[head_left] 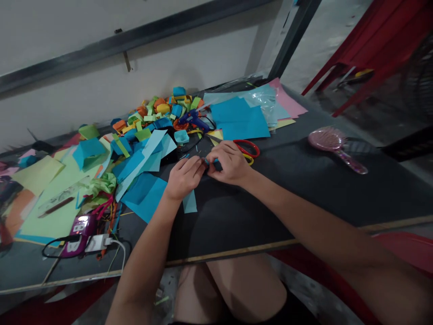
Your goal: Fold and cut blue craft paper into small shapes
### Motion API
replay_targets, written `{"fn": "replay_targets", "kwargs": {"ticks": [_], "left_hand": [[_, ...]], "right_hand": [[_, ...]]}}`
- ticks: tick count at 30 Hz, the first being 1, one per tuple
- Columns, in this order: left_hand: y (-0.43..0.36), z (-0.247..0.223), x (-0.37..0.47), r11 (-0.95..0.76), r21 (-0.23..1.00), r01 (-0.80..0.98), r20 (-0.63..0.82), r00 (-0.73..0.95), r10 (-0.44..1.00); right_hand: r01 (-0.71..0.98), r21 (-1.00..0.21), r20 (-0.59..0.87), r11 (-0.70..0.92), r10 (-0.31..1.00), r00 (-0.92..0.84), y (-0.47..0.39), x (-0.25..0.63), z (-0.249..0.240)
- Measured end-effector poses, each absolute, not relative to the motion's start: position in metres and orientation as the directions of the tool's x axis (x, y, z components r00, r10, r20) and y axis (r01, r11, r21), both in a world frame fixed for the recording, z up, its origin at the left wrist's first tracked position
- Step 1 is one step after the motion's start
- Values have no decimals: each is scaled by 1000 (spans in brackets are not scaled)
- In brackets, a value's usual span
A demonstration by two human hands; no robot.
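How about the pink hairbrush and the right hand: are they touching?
Apart. The head view shows the right hand left of the pink hairbrush, with black tabletop showing between them.

Craft workspace, coloured paper (pixel 238 121), glue gun (pixel 194 119)

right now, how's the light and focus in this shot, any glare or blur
Head view: dim overall, with glare on the plastic bag and a bright reflection on the purple device; head view: the orange paper near the left edge looks soft; head view: the blue piece between the left hand and right hand is too small to read clearly.
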State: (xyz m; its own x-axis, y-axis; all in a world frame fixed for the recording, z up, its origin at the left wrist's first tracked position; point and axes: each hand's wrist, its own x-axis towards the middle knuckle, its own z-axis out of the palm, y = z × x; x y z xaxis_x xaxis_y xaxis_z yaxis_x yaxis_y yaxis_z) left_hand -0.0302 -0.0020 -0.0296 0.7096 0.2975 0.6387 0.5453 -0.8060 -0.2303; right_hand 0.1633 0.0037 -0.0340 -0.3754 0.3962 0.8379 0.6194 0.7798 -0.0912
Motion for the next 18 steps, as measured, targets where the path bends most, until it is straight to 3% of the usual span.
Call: {"fn": "replay_targets", "kwargs": {"ticks": [12, 18], "left_hand": [[2, -22, -43, -797, -156, 584, 665, 658, 352], [3, -18, -43, -800, -141, 583, 698, 632, 337]], "right_hand": [[654, -150, 865, 742, 419, -278, 11, 178, -28], [696, -106, 865, 710, 411, -287, 14, 185, -26]]}}
